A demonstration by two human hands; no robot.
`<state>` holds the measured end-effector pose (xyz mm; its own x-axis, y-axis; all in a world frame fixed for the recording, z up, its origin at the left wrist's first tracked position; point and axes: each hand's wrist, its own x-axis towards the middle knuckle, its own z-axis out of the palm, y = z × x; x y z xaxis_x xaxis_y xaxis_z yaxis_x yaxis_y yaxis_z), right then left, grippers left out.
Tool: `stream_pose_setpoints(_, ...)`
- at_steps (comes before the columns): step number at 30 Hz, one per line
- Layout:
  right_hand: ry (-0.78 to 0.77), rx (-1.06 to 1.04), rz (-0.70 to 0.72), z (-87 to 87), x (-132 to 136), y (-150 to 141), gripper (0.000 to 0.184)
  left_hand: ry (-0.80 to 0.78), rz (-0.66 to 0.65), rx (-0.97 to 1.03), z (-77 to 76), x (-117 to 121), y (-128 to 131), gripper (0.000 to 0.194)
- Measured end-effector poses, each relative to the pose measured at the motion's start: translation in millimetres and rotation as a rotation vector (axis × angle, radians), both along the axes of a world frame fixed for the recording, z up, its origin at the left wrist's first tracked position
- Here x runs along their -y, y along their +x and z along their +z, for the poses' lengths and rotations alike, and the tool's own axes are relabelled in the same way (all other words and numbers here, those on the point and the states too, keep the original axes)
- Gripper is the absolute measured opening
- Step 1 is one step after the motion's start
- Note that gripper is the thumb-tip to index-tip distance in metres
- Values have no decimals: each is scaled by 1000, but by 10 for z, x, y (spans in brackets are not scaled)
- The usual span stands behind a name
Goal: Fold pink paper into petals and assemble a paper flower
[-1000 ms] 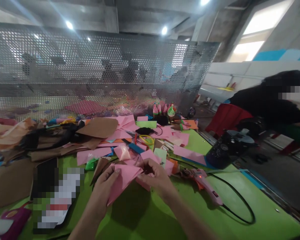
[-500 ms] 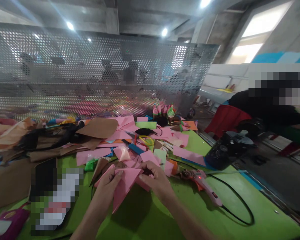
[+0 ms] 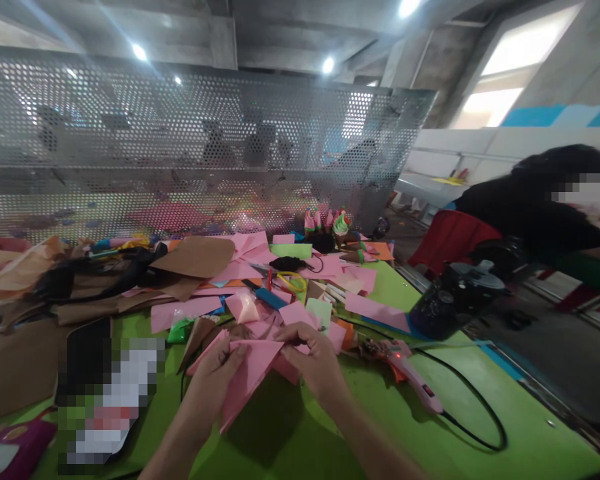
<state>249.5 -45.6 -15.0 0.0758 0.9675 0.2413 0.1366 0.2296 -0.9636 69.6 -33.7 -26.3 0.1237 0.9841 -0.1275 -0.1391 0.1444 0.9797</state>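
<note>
A folded sheet of pink paper [image 3: 250, 373] is held between my two hands above the green table [image 3: 410, 433]. My left hand [image 3: 217, 370] is closed on its left side, with the thumb lying on top. At the paper's upper right corner, my right hand [image 3: 307, 357] pinches it between thumb and fingers. The sheet tapers to a point that hangs toward me. More pink paper shows behind and under the hands, partly hidden by them.
A pink glue gun [image 3: 415, 380] with a lit red light lies at right, its black cord looping. A dark jug [image 3: 455, 300] stands near the right edge. Brown paper [image 3: 195, 257], scissors and paper cones [image 3: 341, 228] crowd the back. A person [image 3: 545, 200] sits at right.
The paper's lower tip has shifted slightly down and left. Both hands keep their hold with barely any movement. The person at right has moved the head a little.
</note>
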Motion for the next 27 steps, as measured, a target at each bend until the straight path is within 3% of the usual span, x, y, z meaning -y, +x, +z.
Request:
stream_pose_setpoints(8, -30, -58, -15, -26, -16, -23, 16, -85, -23, 46, -12, 25, -7, 37)
stream_pose_setpoints(16, -6, -39, -10, -30, 10, -47, 15, -153, 49, 86, 45, 44, 16, 40)
stream_pose_setpoints(23, -42, -113, 6, -72, -16, -32, 9, -81, 85, 63, -31, 27, -2, 35)
stream_pose_setpoints(27, -130, -175, 110, -5, 6, 6, 15, 31, 92, -50, -78, 6, -37, 34)
